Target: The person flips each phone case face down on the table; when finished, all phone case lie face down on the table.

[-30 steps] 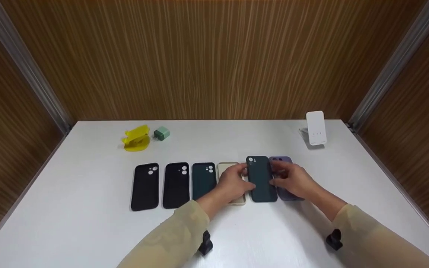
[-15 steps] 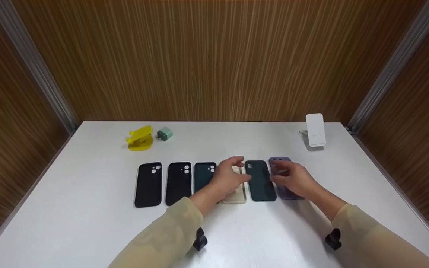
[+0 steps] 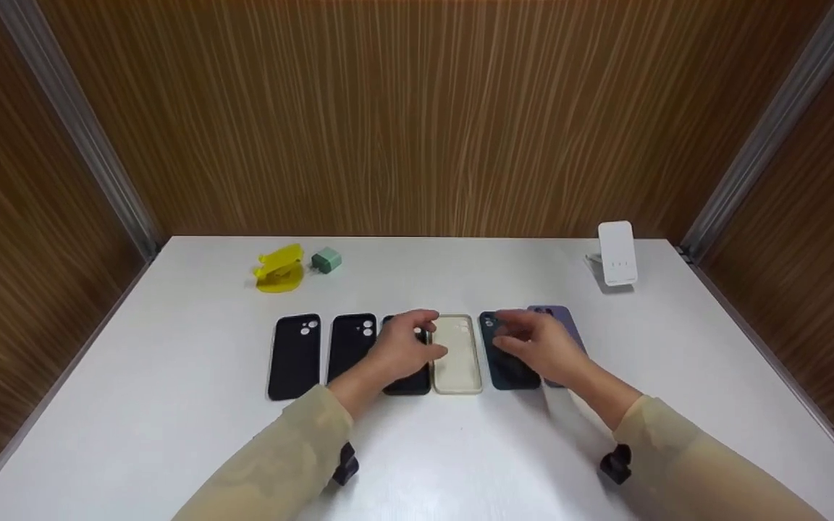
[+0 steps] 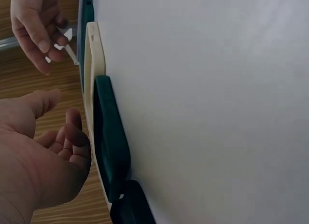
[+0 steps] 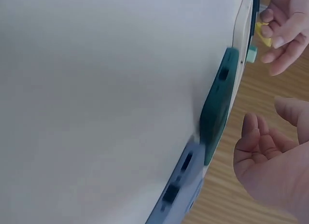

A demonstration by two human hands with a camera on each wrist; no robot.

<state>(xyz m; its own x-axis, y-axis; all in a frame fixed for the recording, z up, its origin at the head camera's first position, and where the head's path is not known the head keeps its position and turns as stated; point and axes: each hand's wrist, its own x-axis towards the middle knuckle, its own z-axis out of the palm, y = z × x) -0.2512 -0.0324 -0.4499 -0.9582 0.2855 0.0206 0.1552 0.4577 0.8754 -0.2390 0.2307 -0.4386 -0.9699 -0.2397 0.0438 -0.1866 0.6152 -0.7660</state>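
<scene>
Phone cases lie in a side-by-side row on the white table. My left hand [image 3: 397, 346] hovers over a dark green case [image 3: 410, 383], fingers loosely bent, holding nothing. Right of it lies a cream case [image 3: 457, 365], inner side up. Over another dark green case [image 3: 515, 375] is my right hand [image 3: 544, 347], its thumb and fingers apart and nothing between them. A purple case [image 3: 570, 325] is partly hidden behind that hand. Two black cases [image 3: 294, 362] are at the left end. In the right wrist view, a gap separates the right hand from the green case [image 5: 219, 98].
A yellow stand [image 3: 279, 269] and a green charger plug [image 3: 326, 260] stand at the back left. At the back right is a white stand [image 3: 617, 253]. Wood-patterned panels [image 3: 417, 130] enclose the table [image 3: 171, 449] at the back and sides.
Both hands have come away from the right-hand dark green case, which now lies flat. The left hand has moved left past the cream case; the right hand has shifted left from the purple case.
</scene>
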